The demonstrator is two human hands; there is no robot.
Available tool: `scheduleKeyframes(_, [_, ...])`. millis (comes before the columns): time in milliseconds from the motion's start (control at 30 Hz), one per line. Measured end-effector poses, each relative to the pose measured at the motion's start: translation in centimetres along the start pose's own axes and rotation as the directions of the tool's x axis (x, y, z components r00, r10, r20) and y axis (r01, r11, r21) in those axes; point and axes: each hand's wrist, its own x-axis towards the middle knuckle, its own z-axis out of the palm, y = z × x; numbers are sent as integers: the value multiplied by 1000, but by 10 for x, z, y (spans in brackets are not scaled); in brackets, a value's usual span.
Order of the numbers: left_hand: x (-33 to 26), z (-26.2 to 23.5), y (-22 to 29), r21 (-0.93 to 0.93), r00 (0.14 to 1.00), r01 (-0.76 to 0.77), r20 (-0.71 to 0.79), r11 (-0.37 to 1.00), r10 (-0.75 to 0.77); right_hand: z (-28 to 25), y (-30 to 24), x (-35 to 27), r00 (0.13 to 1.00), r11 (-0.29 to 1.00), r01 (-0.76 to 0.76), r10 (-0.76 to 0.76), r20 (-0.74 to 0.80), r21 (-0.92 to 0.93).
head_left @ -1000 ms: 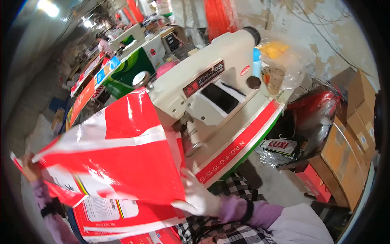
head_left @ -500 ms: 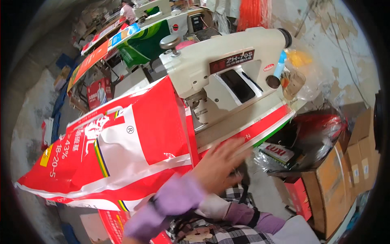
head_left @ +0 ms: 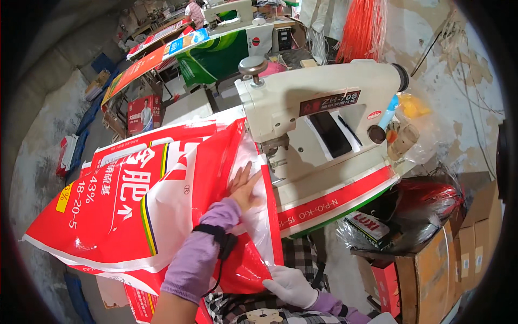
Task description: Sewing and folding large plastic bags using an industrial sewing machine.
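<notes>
A large red and white woven sack [head_left: 167, 210] lies across the left and middle, its hemmed edge beside the needle area of a cream sewing machine [head_left: 324, 81]. My bare left hand [head_left: 245, 188] rests flat on the sack near that edge, fingers spread; a purple sleeve and black strap cover its arm. At the sack's lower corner, my right hand [head_left: 293, 286], in a white glove, pinches the edge between thumb and fingers. Some of its fingers are hidden. A red and white printed strip [head_left: 340, 197] runs along the front of the machine bed.
A dark phone [head_left: 330, 134] and a pen [head_left: 350, 130] lie on the machine bed. Cardboard boxes [head_left: 431, 264] stand at the right. Red strands [head_left: 361, 32] hang at the back. Far off, a person [head_left: 194, 13] is near another machine [head_left: 232, 12].
My left hand has moved from in front of the machine bed up and left onto the sack. My gloved right hand, earlier mostly hidden, now shows at the sack's corner. The view has shifted.
</notes>
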Motion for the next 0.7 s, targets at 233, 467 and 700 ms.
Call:
scheduleKeyframes(233, [-43,18,81,253,995,-91,-7,963,96,-12,28,-8,979,938,201,-183,92,-281])
scheduleKeyframes(467, [-228,-168,174,-16,983,-168,78,986,169,-38,78,-21,984,982,-180,179,-20,-52])
scheduleKeyframes(700, [-364,-197,-95,547,920,379,-307,746,-242,-6,76,50,965,987,-159,161,-207,25])
